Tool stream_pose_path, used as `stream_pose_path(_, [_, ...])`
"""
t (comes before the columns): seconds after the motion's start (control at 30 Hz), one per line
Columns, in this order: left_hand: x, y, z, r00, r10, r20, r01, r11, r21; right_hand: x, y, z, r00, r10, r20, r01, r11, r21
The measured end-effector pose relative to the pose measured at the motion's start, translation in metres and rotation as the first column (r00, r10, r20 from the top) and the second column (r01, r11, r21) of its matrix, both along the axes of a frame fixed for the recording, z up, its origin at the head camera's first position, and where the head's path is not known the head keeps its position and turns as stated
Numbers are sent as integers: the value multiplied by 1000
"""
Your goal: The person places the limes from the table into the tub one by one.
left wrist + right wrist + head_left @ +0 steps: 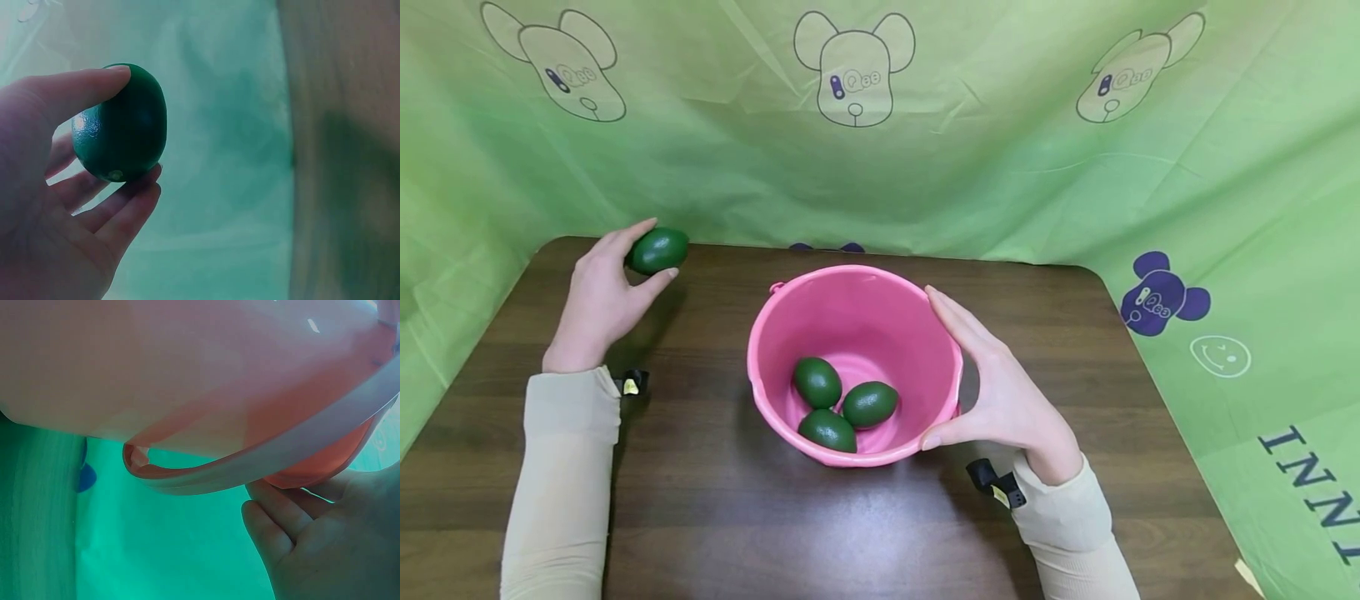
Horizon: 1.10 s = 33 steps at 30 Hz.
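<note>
Up at the far left of the table, my left hand (601, 292) holds a glossy dark green lime (659, 251) between thumb and fingers. In the left wrist view the thumb lies over the lime (128, 131) and the fingertips support it from the other side. A pink bucket (857, 304) stands upright at the table's middle, with three more green limes (870, 404) on its bottom. My right hand (1007, 387) grips the bucket's right side, thumb at the near rim and fingers at the far rim. The bucket's curved handle (250, 467) hangs along its outside in the right wrist view.
Beneath everything is a dark brown wooden table (700, 517). A green printed curtain (985, 183) hangs along its back and both sides, close behind the left hand. Black wrist straps (996, 483) sit by the sleeves.
</note>
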<state>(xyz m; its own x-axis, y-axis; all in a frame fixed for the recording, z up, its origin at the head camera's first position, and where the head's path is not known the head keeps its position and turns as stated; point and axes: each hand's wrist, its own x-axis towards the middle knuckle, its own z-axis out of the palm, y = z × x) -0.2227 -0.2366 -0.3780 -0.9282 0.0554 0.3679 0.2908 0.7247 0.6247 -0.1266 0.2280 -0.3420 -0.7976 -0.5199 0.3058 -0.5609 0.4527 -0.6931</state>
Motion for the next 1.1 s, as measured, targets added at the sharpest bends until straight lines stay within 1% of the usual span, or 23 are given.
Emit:
stream_pose_path(0.17, [4,8,8,999,-13,-50,14,1000,12,0,0,0,1000,4,-4,-4,1000,-4])
stream_pose_path(0.47, [8,20,19,992,-42,-119,42,999,-5,0,1,0,1000,2,13,-2,1000,-8])
stream_pose_path(0.87, [16,33,34,984,-74,-164,72,997,-18,0,0,-1,1000,0,6,0,1000,-10])
stream_pose_path(1.0, [18,38,36,980,-87,-176,84,996,-22,1,0,-1,1000,-3,12,3,1000,-10])
stream_pose_path(1.1, [19,43,36,975,-108,-195,104,994,-29,1,1,-1,1000,-2,14,2,1000,-13])
